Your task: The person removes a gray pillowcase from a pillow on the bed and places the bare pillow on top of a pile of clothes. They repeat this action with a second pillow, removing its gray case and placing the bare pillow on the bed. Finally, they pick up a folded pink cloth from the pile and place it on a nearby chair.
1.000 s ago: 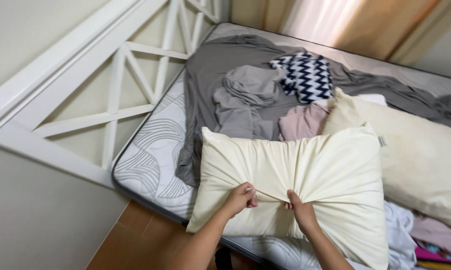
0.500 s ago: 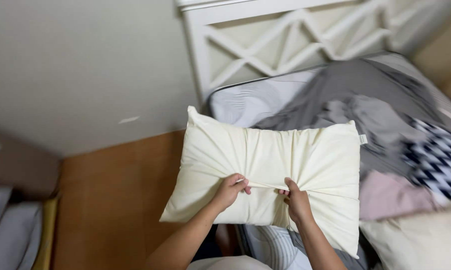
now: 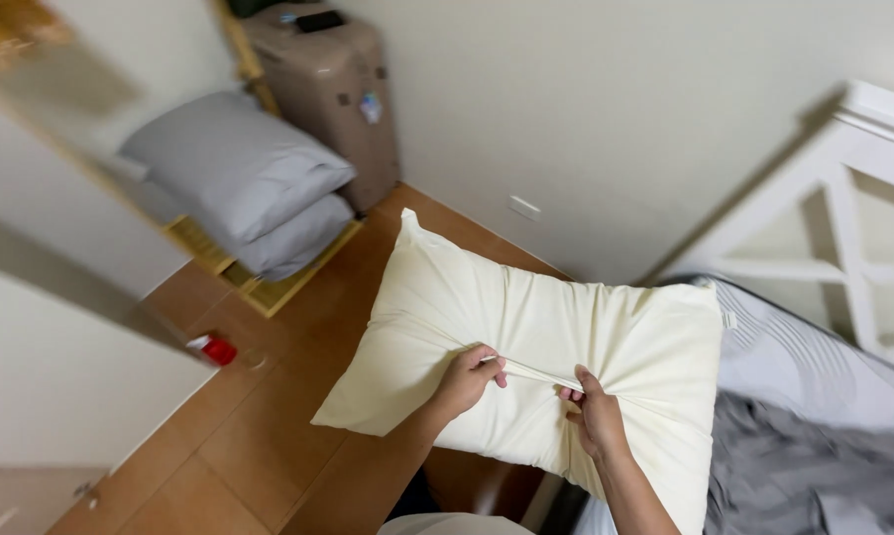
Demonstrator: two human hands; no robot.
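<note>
The cream pillow (image 3: pixel 556 362) is being held in the air above the wooden floor (image 3: pixel 259 446), and all positions below are given relative to this pillow. The left hand (image 3: pixel 467 378) is gripping the pillow's lower middle, with the fingers (image 3: pixel 489 369) closed tightly around a pinched ridge of fabric. The right hand (image 3: pixel 596 416) is gripping the same ridge just to the right of the left hand, also with fingers curled shut on the cloth. A taut fold is running between the two hands, and creases are radiating outward from both grip points toward the pillow's corners. Most of the pillow's bulk is lying above and to either side of the hands; its upper left corner is pointing up toward the wall, and its right edge is hanging over the mattress (image 3: pixel 814 362). The mattress, with a grey patterned cover, is lying to the right of the pillow and partly behind it. A dark grey sheet (image 3: pixel 804 476) is lying rumpled on the mattress, below the pillow's right edge. The white bed frame (image 3: pixel 853 228) with crossed slats is standing to the upper right. Two grey pillows (image 3: pixel 249 188) are lying stacked well to the upper left, on a low wooden rack. A brown suitcase (image 3: pixel 333 89) is standing just behind them. A small red object (image 3: pixel 214 349) is lying on the floor to the left.
</note>
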